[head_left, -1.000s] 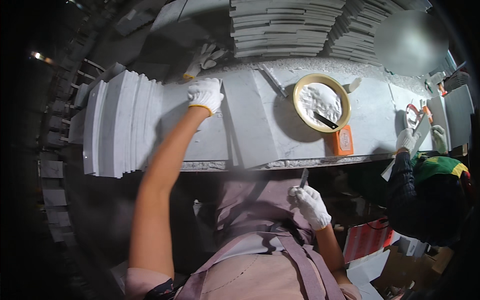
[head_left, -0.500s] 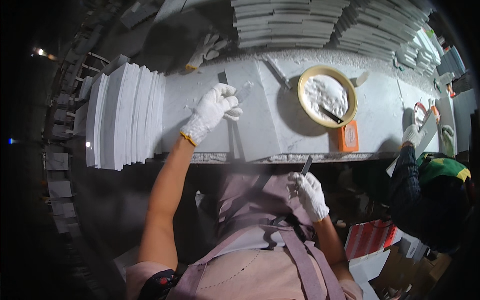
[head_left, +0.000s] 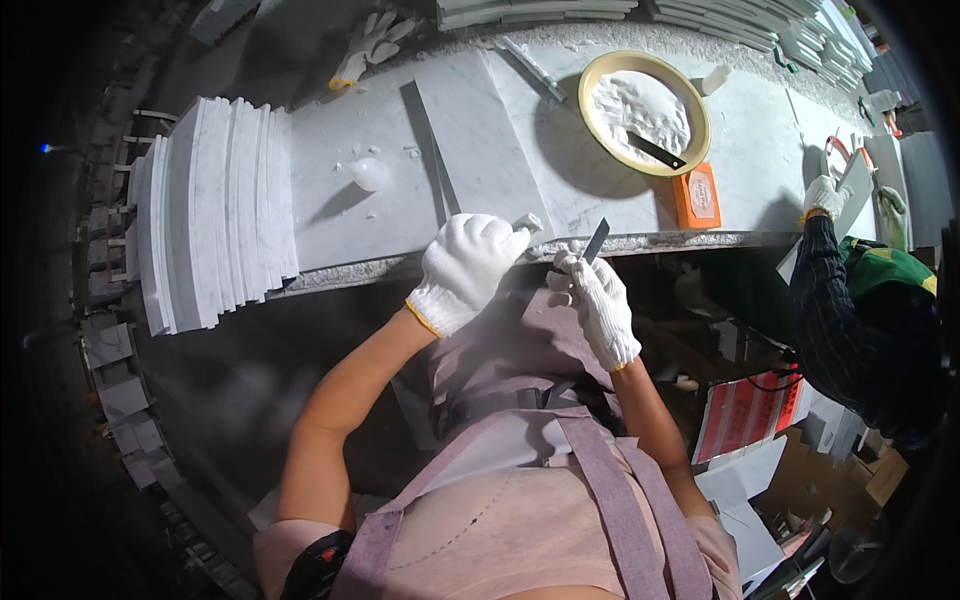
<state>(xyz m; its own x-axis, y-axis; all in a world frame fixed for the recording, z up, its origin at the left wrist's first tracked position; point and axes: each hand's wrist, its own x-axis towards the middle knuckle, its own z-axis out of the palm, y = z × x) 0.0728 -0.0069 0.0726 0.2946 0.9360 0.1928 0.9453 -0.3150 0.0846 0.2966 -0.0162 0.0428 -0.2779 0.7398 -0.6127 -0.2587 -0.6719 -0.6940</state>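
Our right hand (head_left: pixel 603 312) pinches a dark blade (head_left: pixel 597 240) that could nick our left hand (head_left: pixel 468 268), whose grip we cannot tell, if either slips.

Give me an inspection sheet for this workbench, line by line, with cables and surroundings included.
Surface: marbled worktop, white crumbs at left
Job's things: long pale slab; yellowish bowl of white material with a dark flat tool inside; orange box beside it
Clutter: loose glove near the far edge
Hands: left hand pinches a small pale piece, kind unclear; right hand grips a dark blade
Cables: nothing seen for certain
Surroundings: tile row at left, slab stacks beyond; co-worker at right holding a panel
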